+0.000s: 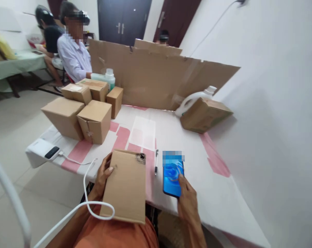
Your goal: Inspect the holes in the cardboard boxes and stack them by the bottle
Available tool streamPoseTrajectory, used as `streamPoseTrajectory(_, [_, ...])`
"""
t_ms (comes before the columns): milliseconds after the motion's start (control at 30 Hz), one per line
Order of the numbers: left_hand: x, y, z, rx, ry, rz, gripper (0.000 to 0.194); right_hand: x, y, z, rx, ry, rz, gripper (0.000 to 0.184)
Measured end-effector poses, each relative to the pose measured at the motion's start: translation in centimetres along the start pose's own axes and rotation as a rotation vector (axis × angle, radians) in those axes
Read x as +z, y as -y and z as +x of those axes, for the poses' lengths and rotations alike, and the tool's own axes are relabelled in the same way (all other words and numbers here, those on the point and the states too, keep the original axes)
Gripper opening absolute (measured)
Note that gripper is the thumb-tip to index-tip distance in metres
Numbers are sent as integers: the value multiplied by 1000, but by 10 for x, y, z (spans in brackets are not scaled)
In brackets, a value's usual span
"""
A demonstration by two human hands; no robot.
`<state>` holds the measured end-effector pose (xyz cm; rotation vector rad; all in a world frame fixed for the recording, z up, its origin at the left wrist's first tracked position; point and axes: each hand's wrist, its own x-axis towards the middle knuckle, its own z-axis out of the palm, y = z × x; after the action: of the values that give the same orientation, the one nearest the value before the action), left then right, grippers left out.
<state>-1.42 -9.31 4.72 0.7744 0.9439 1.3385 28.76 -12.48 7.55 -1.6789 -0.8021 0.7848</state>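
My left hand (103,179) grips the left edge of a flat cardboard box (127,187) that leans from my lap onto the near table edge. My right hand (188,198) rests on the table with a fingertip touching the lit blue screen of a smartphone (172,175) lying flat. A pen (156,162) lies between the box and the phone.
Several closed cardboard boxes (80,113) stand at the table's left; another box (204,113) and a white jug (194,100) lie at the right by the wall. A cardboard screen (156,77) lines the far edge. A power bank (46,151) with a white cable (88,199) sits near left. Other people sit beyond.
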Motion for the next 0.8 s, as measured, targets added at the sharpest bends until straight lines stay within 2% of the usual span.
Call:
streamPoseTrajectory(67, [1,1,3,20,-11,18,81,-15,-22,24,56,-73,-169,71])
streamPoseTrajectory(133, [1,3,7,23,-29,40,82,-26,-41,41,91,-90,-283,71])
streamPoseTrajectory(300, [4,5,22,21,-90,88,81,-40,-59,48,112,-124,-570,66])
streamPoseTrajectory(500, [4,3,43,85,-205,221,68,-42,-75,47,-142,-81,-979,80])
streamPoseTrajectory(600, [-1,1,40,105,-231,241,63,-39,-81,37,-373,-81,-994,85])
streamPoseTrajectory(633, [-4,2,36,108,-238,244,63,-35,-82,29,-447,-22,-942,85])
streamPoseTrajectory(700, [-9,4,21,117,-240,271,63,-22,-81,5,-540,215,-799,82])
streamPoseTrajectory(767, [-13,9,3,133,-206,327,62,0,-79,-24,-561,475,-653,80])
streamPoseTrajectory(800, [-15,11,-6,134,-176,355,60,11,-77,-39,-551,557,-585,80])
